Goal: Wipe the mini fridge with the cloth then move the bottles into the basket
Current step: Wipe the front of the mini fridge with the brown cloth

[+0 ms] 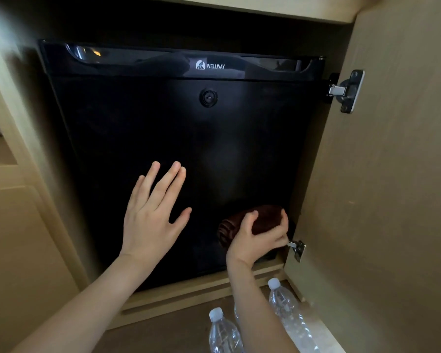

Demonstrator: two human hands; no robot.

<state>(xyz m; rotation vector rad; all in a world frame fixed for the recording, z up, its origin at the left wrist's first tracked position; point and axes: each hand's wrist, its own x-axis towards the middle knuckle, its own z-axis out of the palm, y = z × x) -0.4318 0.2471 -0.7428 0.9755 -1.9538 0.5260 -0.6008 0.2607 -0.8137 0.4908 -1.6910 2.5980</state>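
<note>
A black mini fridge (183,138) with its door closed fills a wooden cabinet bay. My left hand (150,215) lies flat on the lower part of the fridge door, fingers spread. My right hand (259,238) grips a bunched brown cloth (242,220) and presses it against the door's lower right corner. On the floor in front stand clear plastic water bottles with white caps: one (224,332) near the bottom edge and one (288,309) to its right. Part of a third shows behind my right forearm. No basket is in view.
The cabinet door (392,174) stands open on the right, with metal hinges at the top (346,91) and bottom (297,248). A wooden sill (189,294) runs under the fridge. Closed wooden panels (23,238) lie to the left.
</note>
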